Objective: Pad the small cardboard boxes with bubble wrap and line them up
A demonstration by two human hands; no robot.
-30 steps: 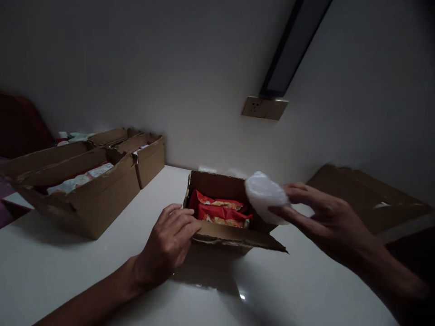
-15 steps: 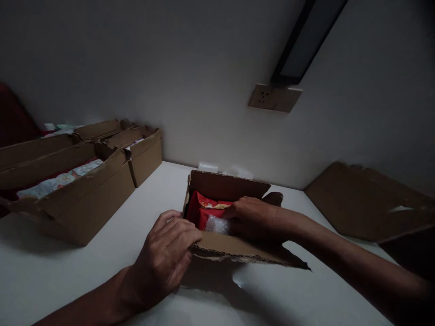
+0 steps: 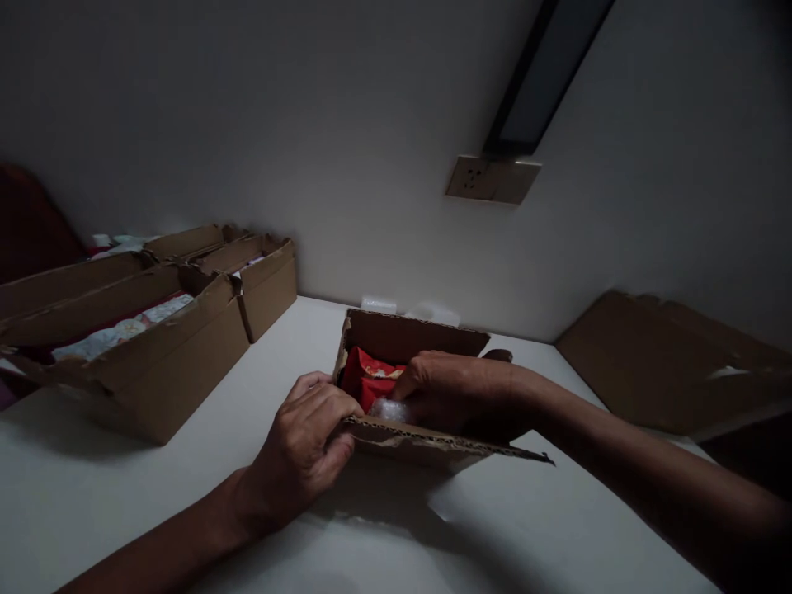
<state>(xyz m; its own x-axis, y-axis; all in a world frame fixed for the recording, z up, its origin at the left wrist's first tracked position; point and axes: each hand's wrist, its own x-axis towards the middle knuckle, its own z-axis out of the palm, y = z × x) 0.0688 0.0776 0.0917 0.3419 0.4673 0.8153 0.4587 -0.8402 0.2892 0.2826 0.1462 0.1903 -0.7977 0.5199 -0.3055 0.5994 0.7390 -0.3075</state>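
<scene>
A small open cardboard box [image 3: 414,334] with torn edges stands on the white table. My left hand [image 3: 309,433] is closed on its near left corner, fingers over the rim and thumb against the outside. Inside lie red packets [image 3: 371,375] with a printed pattern and a clear piece of bubble wrap [image 3: 389,410]. My right hand [image 3: 451,388] reaches into the box from the right, fingers bent down beside the packets and the bubble wrap. Its fingertips are hidden, so what it grips cannot be made out.
Several open cardboard boxes [image 3: 191,355] stand at the left, one holding a pale patterned packet [image 3: 124,330]. Clear plastic pieces [image 3: 379,305] lie behind the small box. A larger cardboard piece [image 3: 656,363] is at the right. A wall socket [image 3: 493,180] is above the table [image 3: 272,346].
My right hand has shifted left and deeper over the packets, covering more of them. The near flap of the box has risen, with my left hand still on the corner.
</scene>
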